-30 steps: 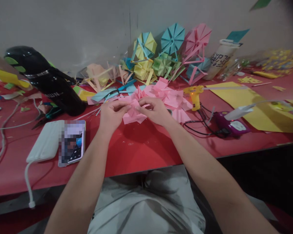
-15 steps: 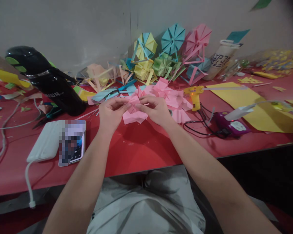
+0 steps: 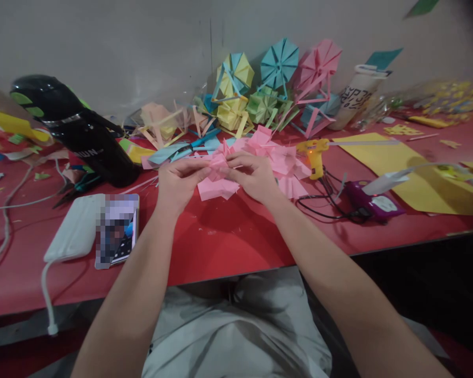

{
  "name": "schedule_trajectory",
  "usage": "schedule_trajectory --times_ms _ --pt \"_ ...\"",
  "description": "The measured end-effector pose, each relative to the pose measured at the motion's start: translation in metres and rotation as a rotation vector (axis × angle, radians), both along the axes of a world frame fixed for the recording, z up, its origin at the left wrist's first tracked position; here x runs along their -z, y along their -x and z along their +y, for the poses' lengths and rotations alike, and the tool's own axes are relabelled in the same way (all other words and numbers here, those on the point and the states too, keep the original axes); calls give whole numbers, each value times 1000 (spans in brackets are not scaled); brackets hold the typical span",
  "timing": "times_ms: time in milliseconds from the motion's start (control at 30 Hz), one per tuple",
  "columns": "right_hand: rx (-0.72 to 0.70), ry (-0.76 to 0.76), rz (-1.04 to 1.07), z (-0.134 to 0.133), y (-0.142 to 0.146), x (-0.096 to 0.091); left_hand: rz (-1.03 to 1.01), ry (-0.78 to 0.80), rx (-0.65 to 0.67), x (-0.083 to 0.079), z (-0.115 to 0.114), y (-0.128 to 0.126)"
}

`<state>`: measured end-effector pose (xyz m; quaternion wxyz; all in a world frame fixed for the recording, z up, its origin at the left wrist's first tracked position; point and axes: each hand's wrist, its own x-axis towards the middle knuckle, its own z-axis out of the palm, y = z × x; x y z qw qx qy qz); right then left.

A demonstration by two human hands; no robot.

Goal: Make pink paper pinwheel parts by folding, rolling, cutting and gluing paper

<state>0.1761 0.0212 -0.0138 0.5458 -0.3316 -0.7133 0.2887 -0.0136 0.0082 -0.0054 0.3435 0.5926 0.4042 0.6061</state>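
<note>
Between my two hands is a small folded piece of pink paper [image 3: 218, 164]. My left hand [image 3: 181, 181] pinches its left side between thumb and fingers. On its right side my right hand [image 3: 254, 176] grips it in the same way. More folded pink paper pieces [image 3: 286, 160] lie piled behind and to the right of my right hand. Another pink piece [image 3: 217, 190] shows just below my fingertips. Finger pads and part of the held paper are hidden by the hands.
A yellow glue gun [image 3: 314, 157] stands right of the pile, its black cord running to a purple power socket [image 3: 372, 202]. Finished paper umbrella shapes [image 3: 279, 62] line the wall. Leftward are a black bottle [image 3: 86, 134], a white power bank [image 3: 74, 228] and a phone [image 3: 120, 231].
My hands have shifted very slightly apart, with both still pinching the pink paper. Everything else on the table is in the same place.
</note>
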Motion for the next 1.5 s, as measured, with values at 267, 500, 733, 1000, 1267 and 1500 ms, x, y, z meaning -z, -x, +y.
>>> schedule_trajectory --times_ms 267,500,733,1000,1267,1500 --pt "-24 84 20 -1 -1 -3 18 -63 -49 -2 0 0" --pt "-46 100 48 -2 0 -4 36 -79 -66 -3 -1 0" --pt "-104 164 101 -3 0 -5 59 -173 -60 -5 -2 2" --pt "-144 190 138 -4 -2 -6 51 -170 41 -6 -3 3" --pt "-97 176 113 -1 3 -2 99 -64 6 -1 0 4" --pt "-131 167 94 -3 6 -2 95 39 46 -4 -2 3"
